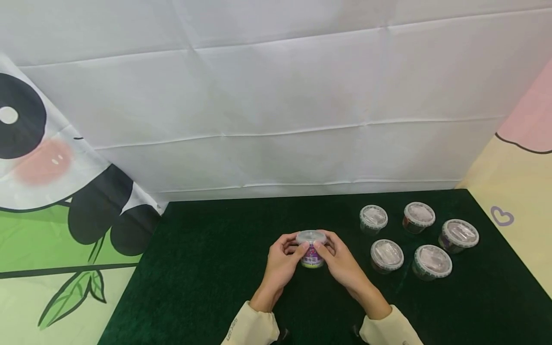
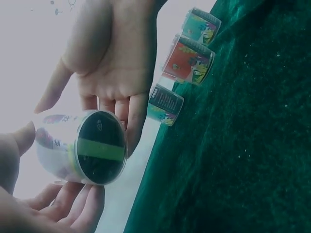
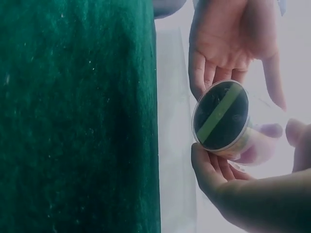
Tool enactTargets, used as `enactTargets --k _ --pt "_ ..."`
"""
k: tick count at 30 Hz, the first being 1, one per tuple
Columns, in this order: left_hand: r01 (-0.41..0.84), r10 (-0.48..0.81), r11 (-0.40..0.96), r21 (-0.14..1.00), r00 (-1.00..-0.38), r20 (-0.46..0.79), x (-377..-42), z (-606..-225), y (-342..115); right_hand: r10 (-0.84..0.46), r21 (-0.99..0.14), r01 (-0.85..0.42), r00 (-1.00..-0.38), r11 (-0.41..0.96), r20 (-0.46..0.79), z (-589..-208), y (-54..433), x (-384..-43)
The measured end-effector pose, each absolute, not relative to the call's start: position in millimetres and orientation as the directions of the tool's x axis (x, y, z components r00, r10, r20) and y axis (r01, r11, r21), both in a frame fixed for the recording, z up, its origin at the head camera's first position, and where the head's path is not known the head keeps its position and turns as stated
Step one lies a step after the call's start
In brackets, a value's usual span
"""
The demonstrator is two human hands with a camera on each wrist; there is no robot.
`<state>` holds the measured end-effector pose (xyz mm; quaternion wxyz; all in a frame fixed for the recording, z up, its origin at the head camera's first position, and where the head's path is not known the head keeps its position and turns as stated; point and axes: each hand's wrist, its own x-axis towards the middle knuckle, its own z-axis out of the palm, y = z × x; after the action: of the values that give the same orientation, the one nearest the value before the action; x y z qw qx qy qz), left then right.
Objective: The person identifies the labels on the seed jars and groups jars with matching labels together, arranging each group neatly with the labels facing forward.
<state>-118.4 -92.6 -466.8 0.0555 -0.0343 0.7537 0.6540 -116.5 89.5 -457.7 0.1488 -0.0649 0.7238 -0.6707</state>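
A small clear plastic tub (image 1: pixel 311 254) with a purple label and a clear lid is held upright between both hands, in front of the body. My left hand (image 1: pixel 282 261) grips its left side, thumb at the front near the lid and fingers curled round behind. From the other side my right hand (image 1: pixel 342 262) holds it the same way. Both wrist views show the tub's round base (image 2: pixel 102 148), dark with a light green band across it. The base (image 3: pixel 221 115) faces the camera, clear of the green cloth.
Several lidded tubs stand at the right of the dark green cloth (image 1: pixel 207 268), among them a front one (image 1: pixel 432 262) and a back one (image 1: pixel 373 218). A white sheet (image 1: pixel 276 105) hangs behind the table. Printed cartoon panels flank both sides.
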Motion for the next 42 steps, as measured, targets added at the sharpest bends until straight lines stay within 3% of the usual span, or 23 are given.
enactTargets --k 11,26,32,42 --pt "-0.181 0.102 0.129 0.975 -0.976 -0.194 -118.0 -467.3 -94.9 -0.333 -0.992 0.105 -0.935 0.069 -0.123 -460.8 95.3 -117.7" --pt "-0.140 0.068 0.154 0.978 -0.986 -0.152 -116.2 -462.4 -96.5 -0.314 -0.984 0.165 -0.933 0.065 -0.177 -455.3 96.4 -118.4" --pt "-0.180 0.108 0.142 0.973 -0.975 -0.196 -116.6 -461.2 -99.6 -0.328 -0.985 0.161 -0.929 0.062 -0.173 -456.2 97.0 -119.0" --pt "-0.144 0.185 0.163 0.976 -0.967 -0.174 -120.5 -460.7 -113.9 -0.369 -0.987 0.145 -0.916 0.068 -0.160 -456.5 94.4 -121.3"
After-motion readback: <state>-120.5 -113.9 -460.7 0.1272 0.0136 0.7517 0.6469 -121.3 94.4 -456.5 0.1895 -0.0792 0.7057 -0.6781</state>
